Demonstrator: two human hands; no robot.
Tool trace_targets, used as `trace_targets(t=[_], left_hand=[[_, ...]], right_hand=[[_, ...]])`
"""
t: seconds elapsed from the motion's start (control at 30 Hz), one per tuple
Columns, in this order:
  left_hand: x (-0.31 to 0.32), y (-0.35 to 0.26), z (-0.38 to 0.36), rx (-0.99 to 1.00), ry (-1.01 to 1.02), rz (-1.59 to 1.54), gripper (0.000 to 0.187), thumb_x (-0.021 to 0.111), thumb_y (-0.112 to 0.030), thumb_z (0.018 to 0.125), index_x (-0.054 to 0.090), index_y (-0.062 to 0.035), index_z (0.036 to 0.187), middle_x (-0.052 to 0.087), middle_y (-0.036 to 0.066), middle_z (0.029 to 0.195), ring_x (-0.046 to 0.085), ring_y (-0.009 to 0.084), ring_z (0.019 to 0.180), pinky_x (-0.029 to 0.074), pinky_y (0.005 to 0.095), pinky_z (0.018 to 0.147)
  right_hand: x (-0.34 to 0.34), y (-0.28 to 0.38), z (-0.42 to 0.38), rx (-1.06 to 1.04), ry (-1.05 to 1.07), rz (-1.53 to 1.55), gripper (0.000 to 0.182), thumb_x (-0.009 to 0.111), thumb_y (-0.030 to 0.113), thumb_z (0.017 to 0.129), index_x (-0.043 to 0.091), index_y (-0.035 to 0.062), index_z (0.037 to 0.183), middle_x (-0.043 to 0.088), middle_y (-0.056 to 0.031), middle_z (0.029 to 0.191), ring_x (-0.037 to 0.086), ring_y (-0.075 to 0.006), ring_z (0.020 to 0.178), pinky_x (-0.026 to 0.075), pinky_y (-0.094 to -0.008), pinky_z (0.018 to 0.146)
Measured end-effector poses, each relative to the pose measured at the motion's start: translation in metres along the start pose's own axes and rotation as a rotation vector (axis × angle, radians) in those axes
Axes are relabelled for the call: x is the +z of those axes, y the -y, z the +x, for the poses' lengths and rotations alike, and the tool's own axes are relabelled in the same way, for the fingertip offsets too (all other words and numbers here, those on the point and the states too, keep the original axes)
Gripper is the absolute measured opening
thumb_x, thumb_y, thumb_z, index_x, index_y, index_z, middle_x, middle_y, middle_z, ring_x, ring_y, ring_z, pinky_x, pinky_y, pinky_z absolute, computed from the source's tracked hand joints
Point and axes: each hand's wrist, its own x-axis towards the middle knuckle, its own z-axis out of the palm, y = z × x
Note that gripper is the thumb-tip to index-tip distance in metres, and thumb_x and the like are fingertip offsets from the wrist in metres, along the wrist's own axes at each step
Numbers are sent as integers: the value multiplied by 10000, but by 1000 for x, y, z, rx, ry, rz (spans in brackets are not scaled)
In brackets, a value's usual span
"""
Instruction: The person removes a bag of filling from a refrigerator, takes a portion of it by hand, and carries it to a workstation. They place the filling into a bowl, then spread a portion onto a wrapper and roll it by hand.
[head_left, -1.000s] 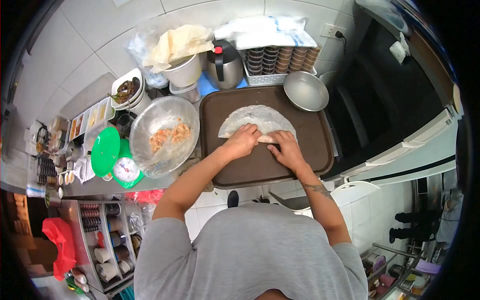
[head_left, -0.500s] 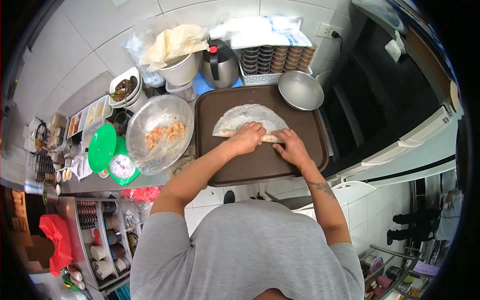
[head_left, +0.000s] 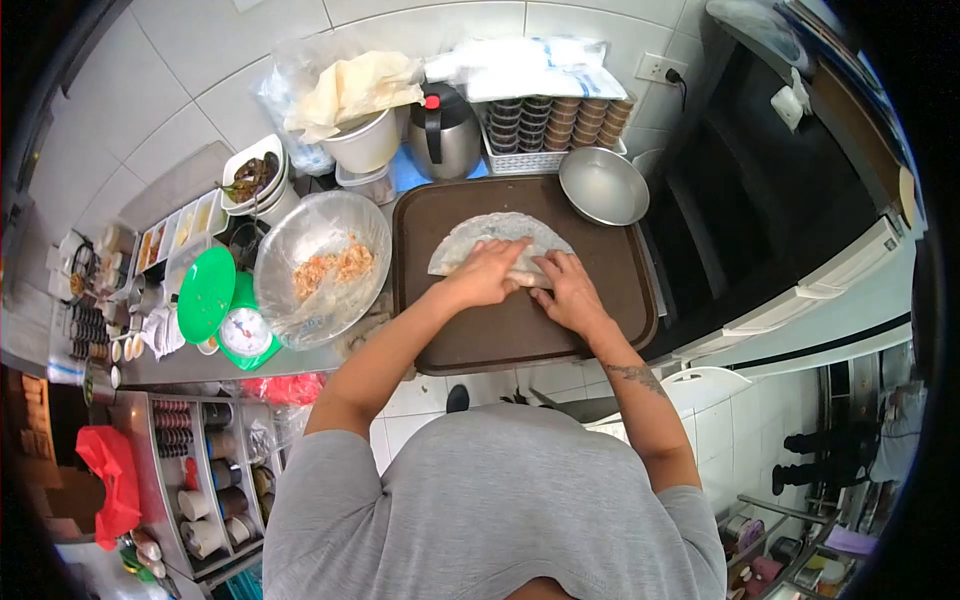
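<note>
A thin, whitish round wrapper (head_left: 500,226) lies on a brown tray (head_left: 450,335), its near edge folded into a roll. My left hand (head_left: 482,274) grips the left part of this roll, its fingers reaching forward over the wrapper. On the right part, my right hand (head_left: 570,292) holds the roll with its fingers over the top and its thumb on the near side. What is inside the roll is hidden. To the left of the tray stands a plastic-lined bowl (head_left: 285,225) with an orange-white shredded filling (head_left: 330,266).
A metal bowl (head_left: 604,187) sits on the tray's far right corner. Behind the tray are a steel jug (head_left: 445,140), a white bucket (head_left: 365,148) and stacked small cups (head_left: 560,120). A green scale (head_left: 245,333) stands left of the lined bowl. Another person's legs (head_left: 825,460) show far right.
My left fingers have slid forward and stretched out over the wrapper. My right fingers have moved slightly left and forward on the roll. The view has shifted slightly.
</note>
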Motion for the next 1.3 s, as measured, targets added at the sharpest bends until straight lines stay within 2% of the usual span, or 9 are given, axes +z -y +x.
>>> trace_targets(t=[0.03, 0.13, 0.33, 0.43, 0.53, 0.73, 1.03, 1.23, 1.3], left_hand=[[-5, 7, -4, -21, -18, -22, 656, 678, -65, 690, 435, -63, 1300, 558, 135, 1055, 519, 332, 1058, 387, 436, 928], [-25, 26, -16, -131, -34, -34, 699, 611, -12, 669, 401, -79, 1332, 556, 126, 1030, 517, 325, 1048, 366, 432, 929], [-34, 44, -43, -141, -68, -27, 667, 625, -26, 663, 425, -79, 1296, 554, 133, 1045, 513, 324, 1017, 374, 414, 910], [-29, 46, -44, -44, -144, 50, 571, 650, -46, 666, 481, -76, 1210, 554, 132, 1035, 509, 326, 1006, 378, 419, 896], [-30, 45, -44, -35, -99, 95, 428, 681, -76, 685, 535, -72, 1087, 548, 123, 1023, 505, 328, 1007, 383, 423, 882], [-22, 56, -44, 61, -48, 111, 290, 683, -123, 723, 563, -63, 980, 537, 111, 1010, 498, 305, 1039, 392, 429, 858], [-20, 56, -37, 70, 33, 142, 304, 700, -131, 743, 555, -39, 994, 526, 130, 1029, 493, 337, 1020, 397, 432, 871], [-29, 51, -42, 43, 52, 172, 323, 708, -158, 749, 550, -46, 1008, 517, 126, 1038, 491, 330, 1020, 398, 431, 875], [-34, 43, -41, 6, 15, 162, 340, 714, -169, 747, 545, -50, 1017, 516, 122, 1042, 489, 329, 1023, 398, 432, 876]], right_hand=[[3, 7, 3, -14, -51, 38, 328, 691, 108, 737, 601, 27, 1042, 560, -127, 1057, 515, -323, 1039, 422, -411, 935], [22, 17, 10, -42, 42, 107, 362, 696, 108, 730, 593, 24, 1067, 552, -130, 1064, 511, -320, 1041, 422, -411, 933], [39, 15, 18, -29, 124, 44, 394, 692, 105, 733, 574, 26, 1101, 537, -140, 1058, 503, -323, 1034, 426, -410, 914], [31, 32, 27, -21, 39, 45, 370, 683, 94, 742, 576, 12, 1086, 547, -146, 1017, 510, -332, 1008, 430, -412, 903], [44, 37, 34, -58, 8, 85, 341, 678, 87, 742, 576, 1, 1056, 548, -152, 1009, 513, -338, 990, 430, -412, 897], [64, 30, 32, -66, 61, 15, 316, 673, 83, 735, 567, 6, 1022, 536, -151, 1025, 512, -338, 986, 426, -415, 897], [68, 43, 34, -34, 37, -11, 302, 644, 81, 754, 550, 22, 1034, 533, -137, 1016, 502, -323, 996, 415, -420, 890], [49, 40, 25, -7, 11, 146, 391, 664, 147, 780, 543, 34, 1134, 524, -144, 1111, 490, -327, 1079, 402, -413, 942], [26, 33, 15, 73, 36, 58, 440, 672, 167, 788, 529, 41, 1185, 521, -144, 1142, 480, -324, 1109, 390, -410, 967]])
